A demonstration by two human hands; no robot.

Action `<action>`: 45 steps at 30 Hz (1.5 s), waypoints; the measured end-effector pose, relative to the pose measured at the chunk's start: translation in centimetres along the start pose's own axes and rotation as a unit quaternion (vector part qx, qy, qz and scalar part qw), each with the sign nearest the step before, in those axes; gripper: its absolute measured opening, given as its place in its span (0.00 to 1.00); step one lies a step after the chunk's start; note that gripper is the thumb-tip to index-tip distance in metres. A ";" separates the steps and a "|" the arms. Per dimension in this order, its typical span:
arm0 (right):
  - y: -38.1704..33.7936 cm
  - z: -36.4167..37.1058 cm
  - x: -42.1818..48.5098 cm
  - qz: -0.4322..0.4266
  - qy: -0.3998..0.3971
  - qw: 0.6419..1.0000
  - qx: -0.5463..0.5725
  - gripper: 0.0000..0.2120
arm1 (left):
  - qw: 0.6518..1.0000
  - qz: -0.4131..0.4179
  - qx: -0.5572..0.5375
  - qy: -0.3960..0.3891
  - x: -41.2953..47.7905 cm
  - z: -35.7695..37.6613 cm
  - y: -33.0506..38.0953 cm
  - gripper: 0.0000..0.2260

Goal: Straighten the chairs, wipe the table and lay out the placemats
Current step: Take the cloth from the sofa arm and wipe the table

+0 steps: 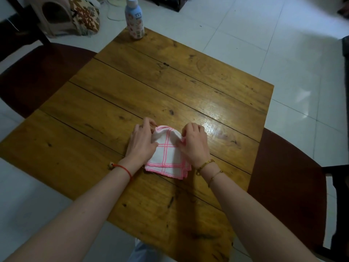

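A white cloth with pink stripes (166, 157) lies folded on the wooden plank table (117, 95), near its middle. My left hand (141, 140) grips the cloth's left edge, fingers curled over the far corner. My right hand (194, 142) pinches the cloth's right edge, and the far part of the cloth is lifted and curved between both hands. A dark red-brown chair seat (35, 80) sits against the table's left side, and another dark chair (287, 176) stands at the right side.
A pale spray bottle with a printed label (134, 19) stands on the table's far corner. A patterned cushion and a beige pet carrier (56, 16) lie on the white tiled floor beyond the table. Dark furniture edges show at the far right.
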State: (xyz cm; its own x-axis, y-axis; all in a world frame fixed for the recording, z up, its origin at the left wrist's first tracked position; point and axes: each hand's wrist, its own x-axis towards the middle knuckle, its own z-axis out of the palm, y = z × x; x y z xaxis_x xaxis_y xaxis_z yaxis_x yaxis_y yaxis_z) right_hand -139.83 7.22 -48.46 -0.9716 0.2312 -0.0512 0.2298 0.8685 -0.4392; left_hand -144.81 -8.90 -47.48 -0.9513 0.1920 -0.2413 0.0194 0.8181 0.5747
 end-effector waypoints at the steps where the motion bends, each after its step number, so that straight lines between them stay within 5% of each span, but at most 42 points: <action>1: -0.1 -0.2 0.2 0.012 -0.017 0.999 0.028 0.09 | 1.000 0.002 -0.021 0.006 0.0 -0.2 0.0 0.24; 5: -0.3 -1.7 0.0 0.057 -0.056 0.986 0.146 0.12 | 0.995 -0.003 -0.090 -0.050 -0.4 -2.0 0.5 0.11; 8: -0.5 -4.1 -0.8 0.084 -0.091 0.975 0.183 0.11 | 0.982 -0.010 -0.163 -0.089 -1.7 -4.0 1.4 0.11; 17: -1.4 -12.0 -4.6 0.091 -0.068 0.944 0.310 0.06 | 0.976 0.060 -0.205 -0.053 -7.1 -9.0 6.9 0.12; 27: -1.8 -19.7 -10.3 0.100 -0.043 0.848 0.519 0.12 | 0.942 0.125 -0.310 -0.036 -14.0 -12.7 13.2 0.10; 39: -1.4 -35.4 -23.4 0.076 0.127 0.932 0.330 0.09 | 0.925 0.244 -0.277 -0.089 -26.0 -17.8 26.3 0.12; 45: 0.6 -41.8 -30.7 0.123 0.199 0.927 0.293 0.14 | 0.906 0.289 -0.270 -0.152 -31.6 -17.7 32.9 0.10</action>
State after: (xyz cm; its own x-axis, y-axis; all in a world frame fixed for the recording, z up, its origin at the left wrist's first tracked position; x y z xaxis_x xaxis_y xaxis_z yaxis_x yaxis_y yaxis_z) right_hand -107.51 18.95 -9.69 -0.7687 0.6359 0.0687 0.2587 0.4074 -0.8758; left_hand -119.52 2.38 -7.09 -0.6998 0.7115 0.0643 0.2556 0.1654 0.9525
